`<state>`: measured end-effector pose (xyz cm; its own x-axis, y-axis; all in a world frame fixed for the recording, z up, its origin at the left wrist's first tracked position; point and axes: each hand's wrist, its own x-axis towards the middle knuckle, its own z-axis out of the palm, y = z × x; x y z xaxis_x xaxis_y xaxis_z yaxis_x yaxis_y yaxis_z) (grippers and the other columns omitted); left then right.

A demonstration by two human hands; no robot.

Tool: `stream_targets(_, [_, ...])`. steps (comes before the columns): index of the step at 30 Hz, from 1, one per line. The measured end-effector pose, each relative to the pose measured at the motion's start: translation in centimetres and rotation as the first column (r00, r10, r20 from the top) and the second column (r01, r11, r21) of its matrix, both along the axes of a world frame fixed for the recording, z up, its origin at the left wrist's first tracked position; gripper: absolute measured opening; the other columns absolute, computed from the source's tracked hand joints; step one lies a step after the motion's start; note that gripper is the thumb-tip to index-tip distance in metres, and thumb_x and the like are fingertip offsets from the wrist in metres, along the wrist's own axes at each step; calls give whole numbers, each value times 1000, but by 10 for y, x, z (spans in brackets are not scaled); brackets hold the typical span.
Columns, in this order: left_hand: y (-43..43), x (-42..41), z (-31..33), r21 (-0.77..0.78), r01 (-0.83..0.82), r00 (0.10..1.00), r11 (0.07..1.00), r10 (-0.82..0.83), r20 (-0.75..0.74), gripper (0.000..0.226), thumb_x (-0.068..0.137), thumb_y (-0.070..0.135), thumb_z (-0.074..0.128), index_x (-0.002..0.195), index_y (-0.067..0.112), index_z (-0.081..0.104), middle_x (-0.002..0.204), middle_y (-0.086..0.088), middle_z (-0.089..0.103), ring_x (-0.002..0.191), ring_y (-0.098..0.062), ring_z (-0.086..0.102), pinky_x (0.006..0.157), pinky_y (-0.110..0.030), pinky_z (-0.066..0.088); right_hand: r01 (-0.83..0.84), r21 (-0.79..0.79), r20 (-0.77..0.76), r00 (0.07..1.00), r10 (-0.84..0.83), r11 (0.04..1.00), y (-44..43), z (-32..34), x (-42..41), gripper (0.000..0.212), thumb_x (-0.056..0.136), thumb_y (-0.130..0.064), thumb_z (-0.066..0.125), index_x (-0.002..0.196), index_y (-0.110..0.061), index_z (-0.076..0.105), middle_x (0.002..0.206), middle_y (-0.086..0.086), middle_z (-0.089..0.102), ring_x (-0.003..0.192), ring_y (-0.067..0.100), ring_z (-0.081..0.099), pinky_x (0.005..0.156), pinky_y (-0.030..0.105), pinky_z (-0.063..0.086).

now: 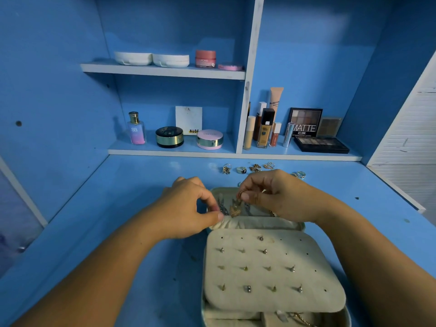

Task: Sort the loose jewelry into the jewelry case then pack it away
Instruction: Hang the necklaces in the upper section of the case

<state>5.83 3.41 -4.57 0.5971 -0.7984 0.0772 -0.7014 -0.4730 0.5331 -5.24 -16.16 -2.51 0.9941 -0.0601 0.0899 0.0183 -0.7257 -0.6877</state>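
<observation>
Fingertips of both hands meet over the far half of the open case [302,225]. My left hand [188,208] pinches the gathered edge of the cream pocket [259,224] between thumb and forefinger, which I judge is to hold its mouth open. My right hand [276,197] pinches a small gold piece [242,192] just above that half, its other fingers curled in. A gold filigree drop [235,210] sits right below my right fingertips. I cannot tell whether it hangs from the piece I hold or already rests in the case.

Under my forearms, on the near side, lies the stud panel [236,279], with many studs pushed into its holes and some holes bare.

What matters for the next reach is the loose rings [241,170]. They lie on the tabletop [118,208] beyond both hands, towards the shelf [236,153], in a rough row running left to right. The row starts straight past my right knuckles and trails off to that hand's outer side, so my right hand is clearly the nearer. My left would have to cross over the case to get there.

Judging from that, sorting is partway along. Once this piece is seated, a short forward reach with the right should fetch the next ring while the left keeps the pocket.
</observation>
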Motion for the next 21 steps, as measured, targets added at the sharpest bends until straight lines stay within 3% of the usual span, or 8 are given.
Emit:
stream_targets(5, [0, 0, -1, 20, 67, 997, 998, -67, -37, 10, 87, 44, 64, 78, 39, 64, 96, 17, 49, 94, 1, 40, 91, -35, 39, -14, -198, -53, 999, 3, 980, 1, -13, 4, 10, 92, -29, 59, 96, -31, 68, 85, -6, 67, 77, 9, 60, 72, 29, 52])
stream_targets(10, [-1, -1, -3, -6, 47, 998, 999, -47, 35, 12, 85, 48, 66, 93, 39, 66, 95, 19, 49, 98, -4, 38, 96, -36, 36, -3, -235, -44, 999, -8, 972, 2, -12, 4, 16, 93, -25, 58, 105, -33, 65, 90, -10, 65, 78, 3, 58, 68, 15, 47])
stream_targets(16, [-3, -1, -2, 13, 71, 997, 997, -71, 40, 11, 85, 47, 66, 83, 36, 68, 95, 17, 51, 95, -5, 39, 90, -34, 37, -5, -274, -49, 999, -9, 962, 8, -11, 1, 24, 88, -30, 62, 112, -28, 65, 95, -16, 59, 81, -4, 55, 69, 8, 40])
stream_targets(19, [-4, -1, -5, 24, 102, 993, 995, -103, 56, 9, 91, 42, 60, 86, 35, 62, 96, 18, 47, 96, -7, 38, 94, -37, 38, -38, -280, -63, 998, 21, 959, 13, -8, -2, 18, 84, -38, 66, 100, -30, 69, 89, -15, 60, 79, -1, 57, 70, 14, 44])
stream_targets(21, [-4, -1, -7, 15, 115, 990, 993, -116, 77, 7, 93, 41, 58, 87, 36, 59, 96, 18, 46, 96, -8, 38, 94, -37, 39, -76, -211, -100, 993, 56, 975, 15, -3, -4, 9, 84, -37, 68, 87, -28, 70, 74, -15, 62, 65, -1, 55, 60, 13, 42])
